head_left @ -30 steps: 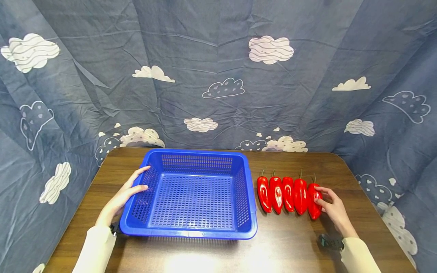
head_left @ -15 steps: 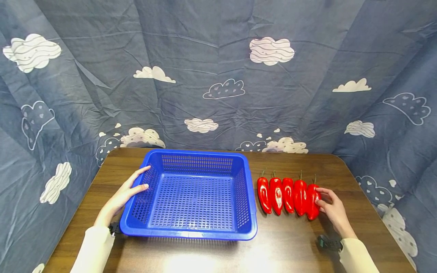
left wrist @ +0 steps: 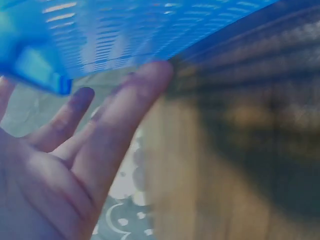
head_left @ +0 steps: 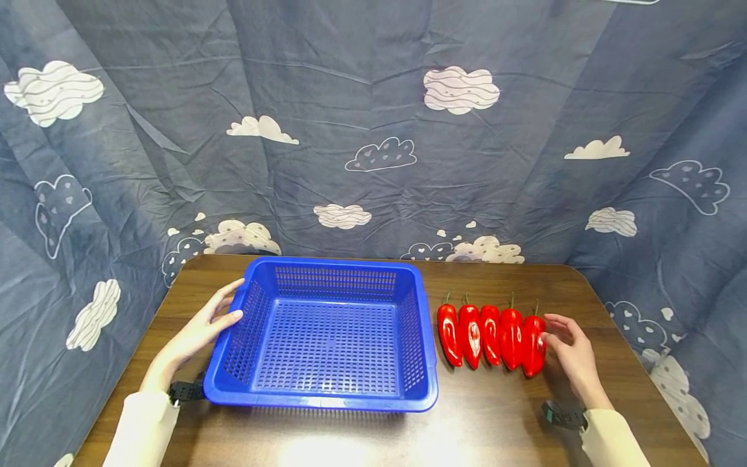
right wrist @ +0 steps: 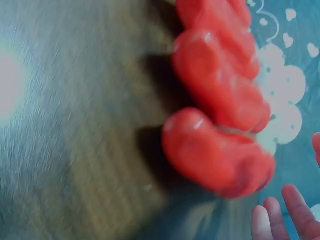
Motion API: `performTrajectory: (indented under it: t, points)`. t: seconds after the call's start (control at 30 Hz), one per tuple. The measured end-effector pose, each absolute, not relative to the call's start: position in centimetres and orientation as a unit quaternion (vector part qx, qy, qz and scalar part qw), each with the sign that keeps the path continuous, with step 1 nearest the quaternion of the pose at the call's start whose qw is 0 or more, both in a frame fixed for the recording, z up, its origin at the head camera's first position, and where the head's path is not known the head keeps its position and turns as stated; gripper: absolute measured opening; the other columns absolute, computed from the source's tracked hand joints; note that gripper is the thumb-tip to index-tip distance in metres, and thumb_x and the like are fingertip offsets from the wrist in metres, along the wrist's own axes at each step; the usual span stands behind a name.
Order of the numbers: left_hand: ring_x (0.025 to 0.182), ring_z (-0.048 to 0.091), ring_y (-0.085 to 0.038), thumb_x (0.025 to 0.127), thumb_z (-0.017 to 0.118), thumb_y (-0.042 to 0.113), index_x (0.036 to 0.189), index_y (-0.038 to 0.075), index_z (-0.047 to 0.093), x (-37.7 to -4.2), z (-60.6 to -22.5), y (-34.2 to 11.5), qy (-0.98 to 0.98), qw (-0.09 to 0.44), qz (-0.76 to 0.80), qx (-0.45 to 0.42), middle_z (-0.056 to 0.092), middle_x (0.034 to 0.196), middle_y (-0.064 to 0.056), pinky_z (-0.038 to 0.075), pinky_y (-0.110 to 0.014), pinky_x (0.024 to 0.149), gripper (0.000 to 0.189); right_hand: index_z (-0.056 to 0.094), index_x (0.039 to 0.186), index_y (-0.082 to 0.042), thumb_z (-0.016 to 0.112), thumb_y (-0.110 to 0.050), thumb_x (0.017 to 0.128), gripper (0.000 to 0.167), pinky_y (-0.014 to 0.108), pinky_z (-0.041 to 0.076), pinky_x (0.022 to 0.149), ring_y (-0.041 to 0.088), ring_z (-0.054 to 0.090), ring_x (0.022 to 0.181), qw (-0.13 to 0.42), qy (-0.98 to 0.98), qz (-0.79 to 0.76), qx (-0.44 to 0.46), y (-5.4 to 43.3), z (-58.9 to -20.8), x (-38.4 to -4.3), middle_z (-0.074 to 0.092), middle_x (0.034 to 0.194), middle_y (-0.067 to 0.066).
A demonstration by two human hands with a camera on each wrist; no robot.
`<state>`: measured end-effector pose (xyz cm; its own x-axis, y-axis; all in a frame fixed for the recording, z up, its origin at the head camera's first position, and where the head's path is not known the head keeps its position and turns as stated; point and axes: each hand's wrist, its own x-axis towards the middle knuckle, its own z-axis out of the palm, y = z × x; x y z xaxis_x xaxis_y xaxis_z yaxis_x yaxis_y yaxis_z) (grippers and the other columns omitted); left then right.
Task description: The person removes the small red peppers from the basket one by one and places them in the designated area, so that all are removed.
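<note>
A blue plastic basket (head_left: 321, 401) with slotted walls stands on the table, nothing inside it. At its left rim is my left hand (head_left: 192, 337), fingers extended; in the left wrist view the fingers lie along the basket's outer wall (left wrist: 115, 35), and contact is hard to tell. Several glossy red peppers with thin green stems lie side by side to the right of the basket. Just right of the rightmost pepper (head_left: 533, 350) is my right hand (head_left: 574, 360), fingers loosely bent, holding nothing. The right wrist view shows its fingertips (right wrist: 298, 212) apart from that pepper.
The brown wooden table (head_left: 478, 415) has a bright glare near its front edge. Behind and at both sides hangs a dark blue cloth (head_left: 373, 194) printed with clouds. Dark straps with devices sit on both wrists.
My left hand has drawn back leftward from over the basket rim. My right hand nudged the rightmost pepper left against its neighbour and has now come off it.
</note>
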<state>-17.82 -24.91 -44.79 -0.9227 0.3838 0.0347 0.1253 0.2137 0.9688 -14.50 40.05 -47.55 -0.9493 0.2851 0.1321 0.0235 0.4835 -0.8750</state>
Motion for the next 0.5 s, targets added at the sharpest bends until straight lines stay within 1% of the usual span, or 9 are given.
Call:
performTrajectory:
  t: [0.13,0.2,0.27,0.33,0.43,0.5]
  points:
    - [0.117,0.042,-0.054,0.101,0.044,0.011,0.152,0.007,0.012,-17.4,-43.4,-25.3,0.793,0.095,0.577,0.172,0.023,0.143,-0.036,0.047,-0.049,0.084,0.060,0.045,0.128,0.008,0.058,-0.002,0.092,0.039,0.008,0.040,0.074,-0.009,0.050,0.089,0.147,-0.851,0.499,-0.071,38.9,-46.7,-14.7,0.050,0.102,-0.027]
    - [0.121,0.038,-0.055,0.101,0.045,0.012,0.152,0.007,0.013,-17.2,-42.7,-25.4,0.809,0.084,0.555,0.172,0.021,0.146,-0.035,0.042,-0.054,0.089,0.059,0.045,0.128,0.008,0.058,-0.002,0.092,0.040,0.007,0.039,0.076,-0.009,0.050,0.091,0.149,-0.852,0.499,-0.062,38.2,-46.2,-14.8,0.049,0.103,-0.027]
    - [0.125,0.033,-0.055,0.101,0.046,0.014,0.152,0.008,0.015,-17.0,-41.9,-25.4,0.826,0.075,0.532,0.170,0.018,0.147,-0.033,0.036,-0.059,0.094,0.060,0.046,0.129,0.008,0.058,-0.003,0.092,0.040,0.007,0.040,0.075,-0.008,0.049,0.092,0.147,-0.857,0.491,-0.055,37.5,-45.6,-14.9,0.049,0.105,-0.024]
    - [0.127,0.027,-0.056,0.100,0.047,0.015,0.152,0.009,0.016,-16.8,-41.2,-25.3,0.838,0.067,0.513,0.172,0.017,0.149,-0.031,0.029,-0.064,0.096,0.061,0.046,0.130,0.007,0.058,-0.006,0.093,0.040,0.008,0.039,0.077,-0.009,0.047,0.094,0.141,-0.866,0.478,-0.044,36.8,-45.0,-14.9,0.051,0.112,-0.014]
    - [0.132,0.019,-0.053,0.100,0.049,0.016,0.152,0.011,0.019,-16.7,-40.3,-25.1,0.851,0.058,0.491,0.178,0.016,0.152,-0.025,0.020,-0.069,0.098,0.061,0.045,0.133,0.004,0.056,-0.010,0.096,0.042,0.010,0.037,0.078,-0.009,0.043,0.097,0.127,-0.877,0.462,-0.029,35.7,-44.1,-15.0,0.050,0.125,0.009]
    - [0.135,0.013,-0.050,0.099,0.050,0.016,0.152,0.011,0.020,-16.6,-39.7,-24.8,0.855,0.053,0.480,0.187,0.015,0.153,-0.023,0.016,-0.070,0.098,0.061,0.044,0.135,0.002,0.055,-0.014,0.097,0.043,0.011,0.036,0.080,-0.004,0.043,0.101,0.118,-0.883,0.454,-0.017,35.0,-43.6,-15.0,0.046,0.131,0.020]
